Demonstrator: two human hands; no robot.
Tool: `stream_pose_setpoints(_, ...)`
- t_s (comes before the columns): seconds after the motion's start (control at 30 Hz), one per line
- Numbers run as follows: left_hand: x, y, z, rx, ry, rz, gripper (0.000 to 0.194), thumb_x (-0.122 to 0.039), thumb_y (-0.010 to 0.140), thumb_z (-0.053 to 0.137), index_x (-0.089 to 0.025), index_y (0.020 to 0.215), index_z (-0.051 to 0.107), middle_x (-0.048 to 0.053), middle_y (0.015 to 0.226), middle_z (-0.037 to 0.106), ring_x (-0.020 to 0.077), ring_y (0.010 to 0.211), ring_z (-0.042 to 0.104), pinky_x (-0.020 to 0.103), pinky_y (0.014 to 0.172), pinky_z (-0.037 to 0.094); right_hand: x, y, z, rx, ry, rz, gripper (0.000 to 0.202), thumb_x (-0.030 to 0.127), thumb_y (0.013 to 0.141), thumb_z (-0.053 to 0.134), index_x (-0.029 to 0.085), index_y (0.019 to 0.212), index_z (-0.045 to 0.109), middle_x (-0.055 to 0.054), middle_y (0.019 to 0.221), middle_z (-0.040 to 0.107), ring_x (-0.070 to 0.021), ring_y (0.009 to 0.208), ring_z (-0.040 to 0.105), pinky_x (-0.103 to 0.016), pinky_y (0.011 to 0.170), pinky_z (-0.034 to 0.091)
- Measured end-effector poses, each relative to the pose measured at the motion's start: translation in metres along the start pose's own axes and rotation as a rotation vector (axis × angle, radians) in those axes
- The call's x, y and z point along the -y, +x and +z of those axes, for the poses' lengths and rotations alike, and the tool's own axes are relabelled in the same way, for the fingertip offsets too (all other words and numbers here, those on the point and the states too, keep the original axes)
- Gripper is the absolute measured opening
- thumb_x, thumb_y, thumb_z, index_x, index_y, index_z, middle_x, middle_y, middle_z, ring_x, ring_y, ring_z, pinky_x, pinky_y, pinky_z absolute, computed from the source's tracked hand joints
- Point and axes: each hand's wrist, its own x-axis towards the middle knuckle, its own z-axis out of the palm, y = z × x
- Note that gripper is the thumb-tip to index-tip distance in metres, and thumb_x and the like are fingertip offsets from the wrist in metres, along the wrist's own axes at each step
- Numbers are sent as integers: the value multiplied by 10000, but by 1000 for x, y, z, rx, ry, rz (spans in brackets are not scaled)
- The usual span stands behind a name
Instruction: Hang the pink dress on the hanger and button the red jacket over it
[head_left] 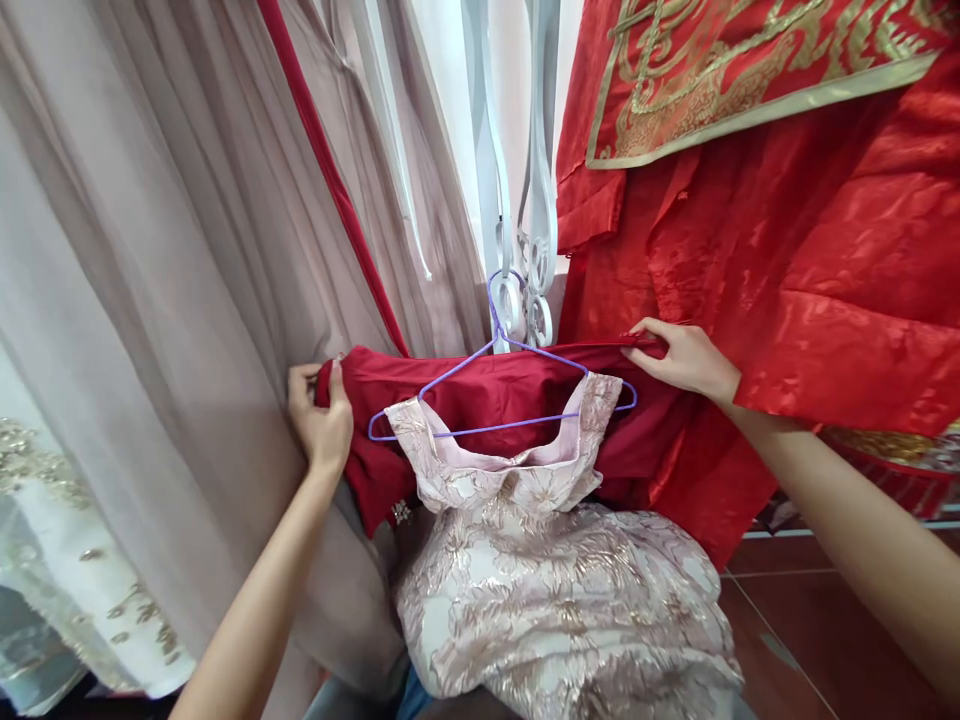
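My left hand (324, 415) pinches the left upper corner of a dark red garment (517, 385). At its right upper edge, my right hand (679, 358) grips the same cloth, so the top edge is stretched nearly straight between my hands. In front of it hangs a pale pink dress (517, 490) with a metallic floral pattern and wide shoulder straps. A purple hanger (465, 358) carries the dress by its straps, its hook up at a white scrolled metal stand (504, 300). The lower part of the red garment is hidden behind the dress.
Pinkish-grey curtains (187, 250) hang on the left, with a dark red strap (330, 165) across them. Red robes with gold embroidery (712, 80) hang at the right. A white beaded dress (82, 560) is at lower left. Reddish floor tiles (795, 620) show at lower right.
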Motion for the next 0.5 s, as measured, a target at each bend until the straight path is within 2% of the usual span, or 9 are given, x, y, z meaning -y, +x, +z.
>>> stream_pose_setpoints(0.1, -5, -24, -12, -283, 171, 283, 170, -325, 804, 603, -188, 746, 520, 5, 675, 516, 141, 648, 513, 281, 681, 432, 28, -17, -15, -218, -23, 113, 210, 341, 753, 547, 205, 857, 669, -40, 698, 695, -211, 644, 637, -277, 581, 424)
stream_pose_setpoints(0.13, -4, -35, -14, -317, 216, 369, 168, -308, 779, 635, -193, 729, 523, 8, 653, 523, 144, 631, 514, 282, 663, 427, 39, -23, -16, -242, -7, 166, 205, 350, 757, 554, 205, 850, 665, -34, 667, 683, -205, 621, 632, -274, 571, 425)
stream_pose_setpoints(0.17, -2, -48, -14, -300, 255, 437, 173, -294, 752, 667, -197, 713, 529, 9, 627, 531, 144, 602, 511, 277, 634, 420, 49, -31, -16, -230, 16, 206, 197, 351, 752, 567, 202, 846, 654, -26, 644, 671, -200, 613, 632, -269, 572, 431)
stream_pose_setpoints(0.2, 0, -61, -14, -223, 284, 493, 181, -289, 728, 692, -200, 698, 537, 5, 600, 536, 136, 554, 497, 268, 592, 409, 59, -38, -13, -187, 26, 236, 192, 337, 730, 588, 199, 853, 638, -18, 634, 663, -197, 607, 633, -266, 575, 437)
stream_pose_setpoints(0.27, 4, -86, -12, 21, 306, 532, 150, -276, 726, 690, -204, 690, 563, 1, 574, 553, 122, 493, 489, 250, 535, 386, 74, -53, -4, 44, 35, 224, 260, 310, 705, 622, 201, 940, 595, -11, 683, 674, -199, 622, 643, -261, 574, 442)
stream_pose_setpoints(0.37, 4, -111, -9, 309, 330, 527, 30, -201, 772, 624, -211, 761, 598, 19, 662, 628, 136, 587, 577, 234, 569, 405, 86, -71, 16, 297, -50, 179, 307, 240, 758, 564, 197, 1058, 517, -39, 800, 694, -222, 688, 662, -270, 582, 440)
stream_pose_setpoints(0.43, -2, -120, -8, 411, 379, 409, 58, -156, 786, 574, -208, 808, 586, 34, 738, 648, 159, 687, 611, 239, 612, 416, 91, -77, 26, 361, -191, 194, 265, 204, 817, 478, 175, 1080, 493, -80, 842, 694, -245, 708, 666, -285, 575, 423)
stream_pose_setpoints(0.5, -10, -125, -6, 453, 403, 226, 80, -149, 787, 553, -205, 844, 553, 39, 777, 640, 183, 738, 617, 249, 619, 417, 96, -80, 34, 395, -304, 211, 238, 190, 855, 413, 149, 1078, 484, -113, 841, 689, -258, 696, 666, -287, 545, 394)
